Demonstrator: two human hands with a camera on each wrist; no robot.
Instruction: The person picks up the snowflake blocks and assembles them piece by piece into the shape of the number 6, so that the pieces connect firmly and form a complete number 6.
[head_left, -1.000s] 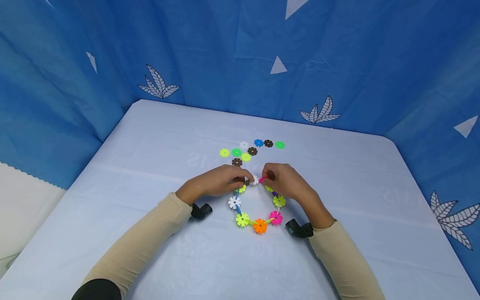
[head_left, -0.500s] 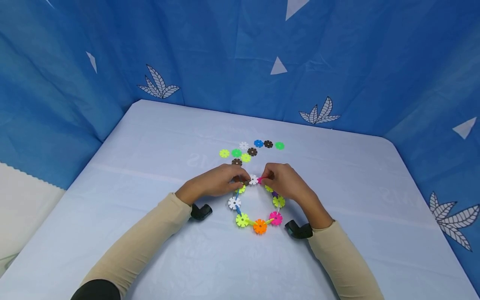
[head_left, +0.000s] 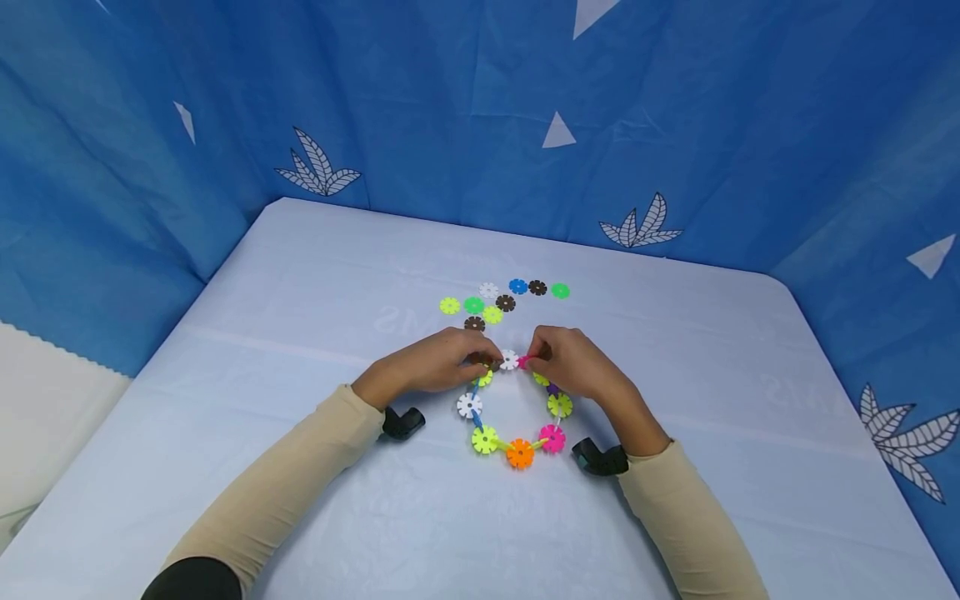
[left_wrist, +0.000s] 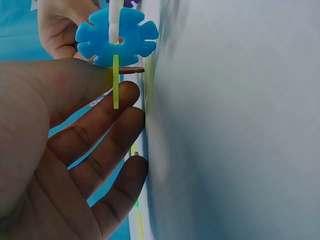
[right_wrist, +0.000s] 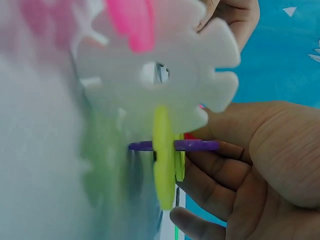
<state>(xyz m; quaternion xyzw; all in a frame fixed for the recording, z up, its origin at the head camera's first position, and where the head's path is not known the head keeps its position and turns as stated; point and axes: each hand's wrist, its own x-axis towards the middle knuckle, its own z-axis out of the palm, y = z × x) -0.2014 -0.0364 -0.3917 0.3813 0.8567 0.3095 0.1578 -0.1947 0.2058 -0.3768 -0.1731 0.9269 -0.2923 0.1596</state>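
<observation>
A ring of interlocked snowflake discs lies on the table, with an orange disc point(head_left: 520, 453) at its near side. At the far side, a white disc point(head_left: 509, 360) stands between the hands. My left hand point(head_left: 442, 362) pinches a brown disc point(left_wrist: 132, 70) between thumb and index finger, left of the white one. On the other side my right hand point(head_left: 566, 358) pinches a pink disc point(head_left: 523, 362), mostly hidden by the fingers. The left wrist view has a blue disc point(left_wrist: 95, 37) close by; the right wrist view has a purple disc point(right_wrist: 200, 145) through a yellow-green disc point(right_wrist: 163, 180).
Several loose discs lie beyond the ring, among them a blue disc point(head_left: 518, 287), a green disc point(head_left: 560, 291) and a brown disc point(head_left: 474, 324). A white cloth covers the table point(head_left: 360, 517). Behind it hangs a blue curtain point(head_left: 450, 108).
The left fingertips have drawn back slightly from the white disc, which now shows more fully. Both hands otherwise stay in place, and the loose discs have not moved.
</observation>
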